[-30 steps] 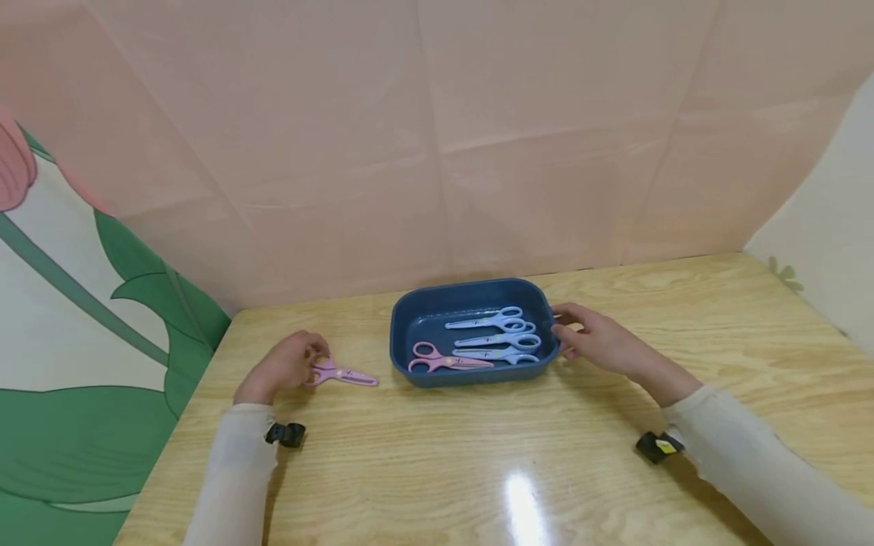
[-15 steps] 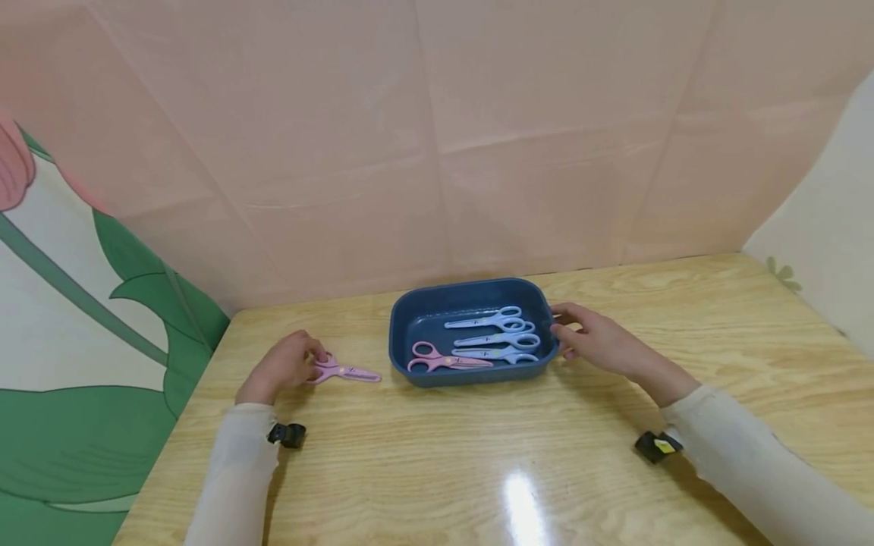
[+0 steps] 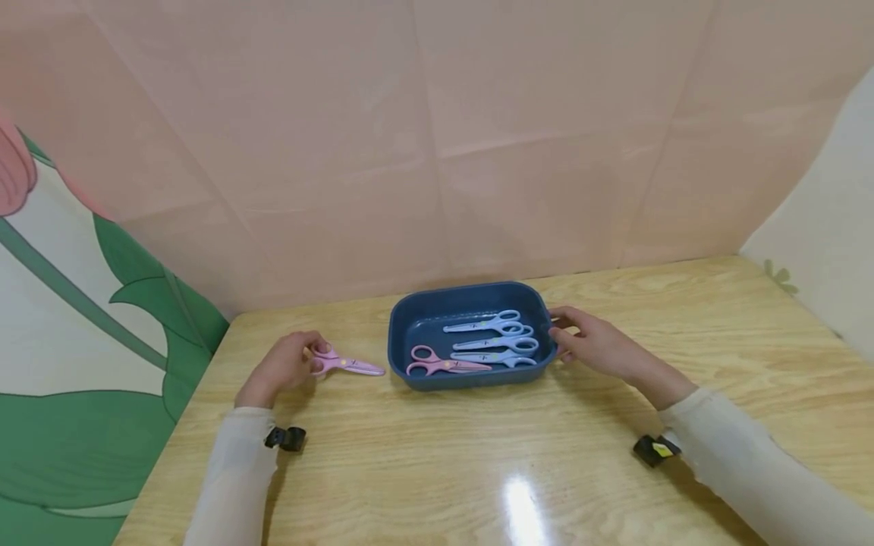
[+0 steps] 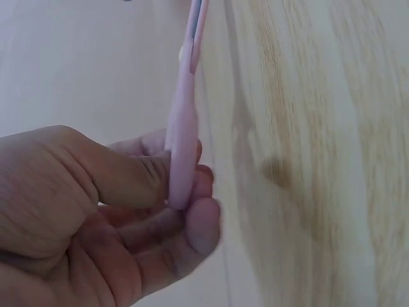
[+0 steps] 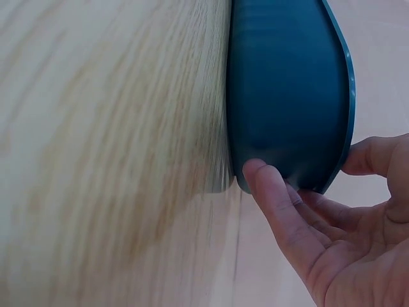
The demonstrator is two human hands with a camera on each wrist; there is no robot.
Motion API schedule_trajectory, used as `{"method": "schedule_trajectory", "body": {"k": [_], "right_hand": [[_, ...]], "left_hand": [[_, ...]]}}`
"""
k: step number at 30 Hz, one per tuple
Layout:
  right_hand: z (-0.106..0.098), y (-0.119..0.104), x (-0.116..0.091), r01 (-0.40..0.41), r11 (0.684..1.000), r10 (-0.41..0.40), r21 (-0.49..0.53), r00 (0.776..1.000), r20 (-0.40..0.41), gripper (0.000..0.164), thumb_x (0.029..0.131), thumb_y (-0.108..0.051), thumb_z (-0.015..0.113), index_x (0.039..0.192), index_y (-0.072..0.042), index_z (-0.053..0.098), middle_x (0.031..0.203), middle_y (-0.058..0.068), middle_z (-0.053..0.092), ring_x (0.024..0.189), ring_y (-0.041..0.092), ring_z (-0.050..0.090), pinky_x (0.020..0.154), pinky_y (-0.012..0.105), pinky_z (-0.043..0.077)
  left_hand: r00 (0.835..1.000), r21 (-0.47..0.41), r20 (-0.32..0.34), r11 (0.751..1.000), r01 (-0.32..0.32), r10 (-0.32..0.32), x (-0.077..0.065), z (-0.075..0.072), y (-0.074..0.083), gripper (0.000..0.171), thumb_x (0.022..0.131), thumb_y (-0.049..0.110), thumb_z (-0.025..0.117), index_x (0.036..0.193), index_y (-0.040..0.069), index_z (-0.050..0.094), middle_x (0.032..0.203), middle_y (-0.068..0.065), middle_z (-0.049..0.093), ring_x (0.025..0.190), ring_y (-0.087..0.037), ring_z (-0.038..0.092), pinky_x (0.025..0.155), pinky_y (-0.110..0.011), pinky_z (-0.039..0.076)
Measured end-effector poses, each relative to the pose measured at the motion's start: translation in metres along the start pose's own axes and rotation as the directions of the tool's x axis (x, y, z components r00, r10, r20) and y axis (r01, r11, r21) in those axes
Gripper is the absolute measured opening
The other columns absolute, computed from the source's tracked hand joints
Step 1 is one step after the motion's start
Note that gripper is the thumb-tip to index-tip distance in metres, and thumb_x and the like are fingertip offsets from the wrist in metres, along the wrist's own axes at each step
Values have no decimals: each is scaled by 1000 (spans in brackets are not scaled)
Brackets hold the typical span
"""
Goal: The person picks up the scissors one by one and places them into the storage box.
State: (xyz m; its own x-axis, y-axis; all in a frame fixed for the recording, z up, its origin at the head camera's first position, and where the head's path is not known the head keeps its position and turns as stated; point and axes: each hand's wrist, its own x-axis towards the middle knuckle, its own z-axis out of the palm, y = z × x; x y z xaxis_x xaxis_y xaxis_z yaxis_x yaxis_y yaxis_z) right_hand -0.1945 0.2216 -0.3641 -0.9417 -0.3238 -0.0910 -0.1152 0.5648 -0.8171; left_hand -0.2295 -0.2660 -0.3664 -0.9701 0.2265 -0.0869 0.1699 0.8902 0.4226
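Note:
My left hand [image 3: 283, 368] pinches a pair of pink scissors [image 3: 355, 367] by the handles, left of a dark blue bin [image 3: 471, 381]. The blades point right, tips close to the bin's left wall. In the left wrist view, thumb and fingers close on the pink handle [image 4: 182, 141], which stands up over the table with its shadow beside it. My right hand [image 3: 590, 341] holds the right end of the bin. The right wrist view has the thumb at the rim and the fingers [image 5: 275, 192] against the outer wall. Inside lie several blue scissors [image 3: 488, 343] and pink scissors [image 3: 444, 364].
The bin stands on a wood-grain table [image 3: 423, 470], near its back edge. Behind rises a pink covered wall [image 3: 423, 152]. A panel with painted green leaves [image 3: 82, 440] borders the left, a pale wall [image 3: 826, 227] the right.
The left hand has lifted the pink scissors slightly and swung their tips up and to the right, nearer the bin. The right hand keeps its place at the bin.

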Motion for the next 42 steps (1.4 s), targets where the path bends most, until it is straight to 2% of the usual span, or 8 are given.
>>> {"method": "schedule_trajectory", "body": {"k": [7, 12, 17, 20, 22, 27, 34, 42], "right_hand": [[1, 2, 0, -8, 1000, 8, -16, 1000, 2, 50, 106, -23, 48, 148, 3, 36, 135, 31, 52, 89, 21, 68, 81, 38, 60], [0, 0, 0, -5, 1000, 5, -23, 1000, 0, 51, 106, -24, 47, 147, 4, 36, 135, 31, 52, 89, 21, 69, 82, 40, 60], [0, 0, 0, 0, 1000, 0, -27, 1000, -3, 51, 106, -24, 47, 147, 4, 36, 135, 31, 53, 89, 21, 69, 82, 40, 60], [0, -1, 0, 2, 1000, -2, -30, 1000, 0, 51, 106, -24, 47, 148, 4, 36, 134, 31, 53, 88, 20, 69, 82, 40, 60], [0, -1, 0, 4, 1000, -4, -29, 1000, 1, 50, 106, -23, 47, 148, 4, 36, 134, 31, 53, 88, 20, 69, 81, 39, 60], [0, -1, 0, 0, 1000, 0, -27, 1000, 3, 51, 106, -23, 47, 148, 4, 36, 135, 31, 53, 90, 21, 69, 81, 39, 60], [0, -1, 0, -7, 1000, 7, -18, 1000, 9, 51, 106, -23, 46, 149, 4, 34, 136, 31, 51, 91, 21, 68, 82, 39, 60], [0, 0, 0, 0, 1000, 0, -26, 1000, 6, 51, 106, -23, 46, 148, 5, 35, 135, 32, 52, 91, 21, 68, 81, 38, 60]], "left_hand": [[999, -82, -42, 997, -7, 4, -2, -1, -2, 18, 87, 2, 74, 102, 11, 73, 112, -13, 65, 89, -24, 61, 74, -33, 53], [995, -119, -88, 991, -53, 43, -3, -4, -1, 19, 82, 2, 79, 99, 10, 76, 110, -13, 65, 87, -24, 64, 71, -30, 53], [992, -133, -100, 987, -90, 77, -3, -7, -2, 16, 82, 4, 80, 97, 9, 78, 120, -13, 65, 92, -24, 64, 73, -28, 51], [991, -124, -102, 987, -102, 90, -3, -7, -2, 17, 82, 5, 80, 98, 10, 78, 125, -12, 66, 97, -26, 65, 77, -31, 52], [990, -112, -108, 988, -106, 94, -3, -7, -2, 18, 82, 6, 80, 99, 10, 78, 127, -11, 67, 106, -30, 65, 83, -38, 54], [988, -92, -118, 990, -109, 98, -5, -8, -2, 21, 82, 9, 80, 102, 12, 79, 132, -10, 66, 127, -37, 55, 98, -52, 50], [988, -119, -122, 987, -111, 97, -7, -10, -3, 23, 81, 8, 80, 104, 12, 78, 129, -13, 67, 125, -38, 58, 104, -56, 46], [987, -140, -130, 984, -114, 96, -10, -15, -6, 22, 82, 11, 80, 104, 14, 79, 127, -11, 69, 123, -35, 59, 98, -55, 50]]}}
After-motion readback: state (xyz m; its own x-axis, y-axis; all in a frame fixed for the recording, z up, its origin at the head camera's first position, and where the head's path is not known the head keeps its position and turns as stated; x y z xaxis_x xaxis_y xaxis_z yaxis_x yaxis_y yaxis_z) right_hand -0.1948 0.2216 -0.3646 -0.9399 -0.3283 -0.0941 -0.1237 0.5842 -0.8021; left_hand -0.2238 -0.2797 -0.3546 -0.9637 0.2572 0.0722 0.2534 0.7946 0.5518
